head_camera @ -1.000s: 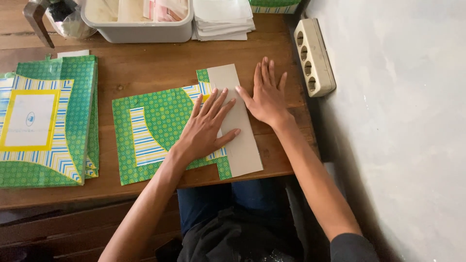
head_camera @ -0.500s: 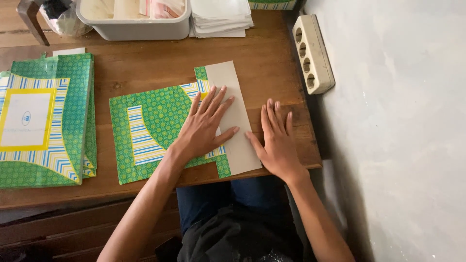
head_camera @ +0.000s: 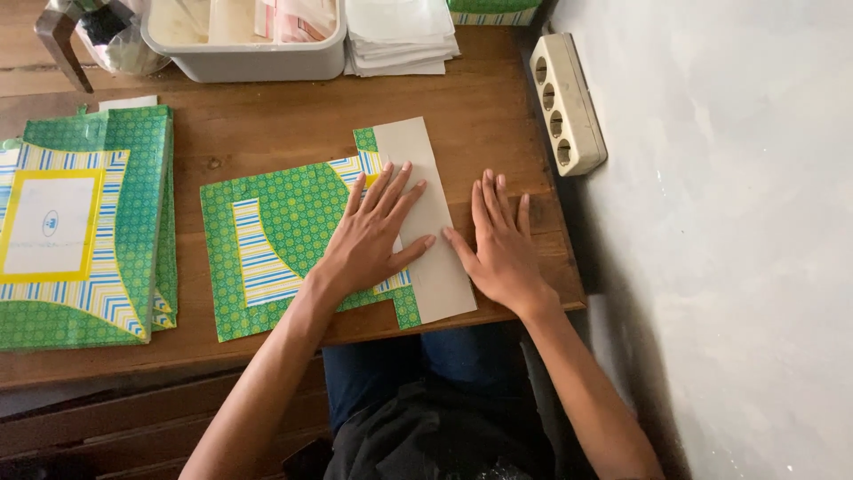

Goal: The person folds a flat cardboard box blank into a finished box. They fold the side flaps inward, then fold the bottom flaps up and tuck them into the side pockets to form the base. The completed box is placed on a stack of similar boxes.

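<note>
1. Your left hand (head_camera: 369,240) is lying flat with its grip spread wide, fingers fanned out, holding nothing. It is pressing down on the green patterned sheet (head_camera: 289,244) and its fingertips are reaching onto the plain grey flap (head_camera: 426,213) folded over the sheet's right edge.
2. Your right hand (head_camera: 502,249) is also lying flat with a wide, empty grip. Its thumb is touching the right edge of the grey flap, and its fingers are resting on the bare wooden surface (head_camera: 267,116) just beside it.
3. Both your arms are reaching up from the bottom, and both palms are facing down.
4. The green sheet is lying in the middle of the surface, with blue and yellow stripes in a curved band.
5. A stack of green bags (head_camera: 84,222) with a yellow-framed white square is sitting at the left.
6. A grey tub (head_camera: 244,62) and a pile of white papers (head_camera: 395,36) are sitting at the far edge.
7. A cream power strip (head_camera: 567,102) is lying at the right, by the wall.
</note>
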